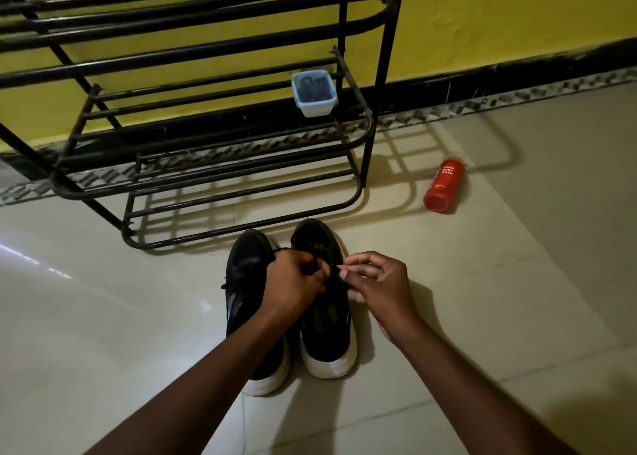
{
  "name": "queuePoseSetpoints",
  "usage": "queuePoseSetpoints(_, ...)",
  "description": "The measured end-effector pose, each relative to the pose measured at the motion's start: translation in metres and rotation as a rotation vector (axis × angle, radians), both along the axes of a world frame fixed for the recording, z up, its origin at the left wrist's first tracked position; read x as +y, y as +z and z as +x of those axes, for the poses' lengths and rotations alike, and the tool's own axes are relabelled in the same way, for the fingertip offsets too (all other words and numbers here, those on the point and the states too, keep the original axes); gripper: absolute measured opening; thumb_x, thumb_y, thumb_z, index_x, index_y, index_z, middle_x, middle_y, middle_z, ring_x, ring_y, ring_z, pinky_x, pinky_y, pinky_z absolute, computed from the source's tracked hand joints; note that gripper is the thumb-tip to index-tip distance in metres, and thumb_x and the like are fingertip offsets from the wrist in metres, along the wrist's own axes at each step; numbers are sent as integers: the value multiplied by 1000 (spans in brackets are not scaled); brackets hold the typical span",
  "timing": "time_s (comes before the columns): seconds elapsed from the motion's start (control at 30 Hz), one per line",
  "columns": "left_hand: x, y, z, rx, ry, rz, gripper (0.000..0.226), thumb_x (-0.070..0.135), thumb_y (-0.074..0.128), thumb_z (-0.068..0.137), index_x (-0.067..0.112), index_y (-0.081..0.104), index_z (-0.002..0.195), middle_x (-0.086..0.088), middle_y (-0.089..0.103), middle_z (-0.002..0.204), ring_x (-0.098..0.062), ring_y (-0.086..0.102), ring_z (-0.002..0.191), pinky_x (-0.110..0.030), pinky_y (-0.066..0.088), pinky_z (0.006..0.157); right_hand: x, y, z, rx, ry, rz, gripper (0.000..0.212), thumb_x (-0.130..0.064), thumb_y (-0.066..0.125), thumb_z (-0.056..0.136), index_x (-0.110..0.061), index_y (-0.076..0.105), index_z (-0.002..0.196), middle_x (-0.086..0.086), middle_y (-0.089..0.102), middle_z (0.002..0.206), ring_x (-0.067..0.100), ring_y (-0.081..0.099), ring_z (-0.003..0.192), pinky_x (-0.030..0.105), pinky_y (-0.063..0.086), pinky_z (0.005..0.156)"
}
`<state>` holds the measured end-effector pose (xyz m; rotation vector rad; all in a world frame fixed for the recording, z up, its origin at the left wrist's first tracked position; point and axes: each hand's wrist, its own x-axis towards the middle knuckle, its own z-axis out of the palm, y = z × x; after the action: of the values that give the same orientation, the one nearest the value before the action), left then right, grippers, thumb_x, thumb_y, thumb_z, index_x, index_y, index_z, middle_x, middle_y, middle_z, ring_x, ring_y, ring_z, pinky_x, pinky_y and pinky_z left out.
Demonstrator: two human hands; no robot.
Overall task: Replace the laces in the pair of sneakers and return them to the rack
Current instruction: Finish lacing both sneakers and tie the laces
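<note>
We are pinching the lace [335,267] with our right hand [375,282] and curling our left hand [293,278] on it, both directly over the right-side sneaker [327,337], which is pointing toe-first away from us toward the rack [390,40].

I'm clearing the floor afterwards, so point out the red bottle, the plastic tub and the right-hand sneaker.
red bottle [444,184], head view, middle of its body.
plastic tub [316,107], head view, its front wall.
right-hand sneaker [327,358], head view, white heel of its sole.
</note>
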<state>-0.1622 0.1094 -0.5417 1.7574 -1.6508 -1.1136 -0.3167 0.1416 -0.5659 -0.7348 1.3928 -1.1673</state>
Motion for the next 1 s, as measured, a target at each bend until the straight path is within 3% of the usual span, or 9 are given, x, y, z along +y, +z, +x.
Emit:
queuePoseSetpoints(0.23, 2, 3, -3, -108, -53, -155, 4, 17, 77, 88, 20, 77, 85, 9, 72, 75, 4, 66, 65, -13, 55, 63, -2, 0, 0, -7, -15, -34, 10, 0, 65, 93, -9, 70, 95, 8, 77, 89, 26, 75, 91, 35, 61, 69)
queuePoseSetpoints(0.4, 4, 0, 1, -52, 0, -144, 9, 18, 82, 83, 21, 73, 82, 9, 73, 75, 2, 68, 66, -24, 60, 66, -13, -1, -2, 287, 150, -190, 65, 6, 68, 87, -29, 49, 139, 1, 77, 88, 10, 73, 90, 28, 58, 80)
queuePoseSetpoints(0.53, 4, 3, 3, -79, -27, -114, 18, 20, 83, 82, 20, 72, 97, 10, 73, 84, 3, 67, 75, -10, 54, 64, -23, 4, -6, 410, 159, -281, 77, 8, 77, 77, -32, 47, 136, -1, 75, 76, 10, 73, 84, 39, 52, 97)
queuePoseSetpoints(0.63, 8, 1, 5, -80, 12, -87, 36, 15, 84, 77, 20, 61, 104, 10, 64, 85, 1, 62, 74, -4, 46, 60, -27, 11, -6, 122, -51, -213, 56, 20, 57, 82, -22, 53, 119, 4, 64, 67, 25, 73, 79, 45, 59, 85)
queuePoseSetpoints(0.7, 11, -3, 8, -50, 45, -66, 43, 15, 84, 77, 20, 54, 108, 7, 62, 89, -4, 62, 77, -6, 47, 60, -33, 18, -8, -309, -164, -99, 48, 26, 38, 83, -11, 53, 110, 9, 52, 65, 29, 63, 65, 37, 57, 63)
queuePoseSetpoints(0.73, 12, -4, 8, -42, 58, -58, 45, 16, 84, 77, 20, 52, 109, 5, 62, 91, -5, 61, 79, -6, 47, 60, -35, 17, -14, -288, -134, -87, 44, 25, 36, 84, -8, 56, 105, 8, 49, 66, 24, 56, 59, 30, 49, 54)
queuePoseSetpoints(0.87, 10, -4, 8, -60, 72, -72, 54, 18, 86, 77, 21, 42, 110, 3, 61, 90, -4, 60, 74, -3, 44, 56, -36, 5, -43, 917, 584, -401, 6, -13, 71, 86, -18, 74, 88, -7, 54, 89, 4, 53, 72, 23, 42, 66)
queuePoseSetpoints(0.93, 10, -3, 8, -50, 76, -53, 61, 19, 86, 77, 22, 37, 114, 2, 63, 93, -1, 59, 73, -2, 43, 53, -36, -2, -53, 1077, 749, -431, 9, -23, 74, 86, -17, 74, 80, -12, 54, 90, 9, 52, 83, 28, 41, 73)
queuePoseSetpoints(1.0, 10, -3, 9, -51, 66, -32, 63, 22, 86, 78, 22, 37, 119, 3, 63, 95, 0, 58, 74, -3, 44, 51, -34, 6, -50, 887, 475, -497, 17, -13, 70, 90, -13, 69, 72, -7, 63, 89, 15, 59, 89, 31, 44, 77)
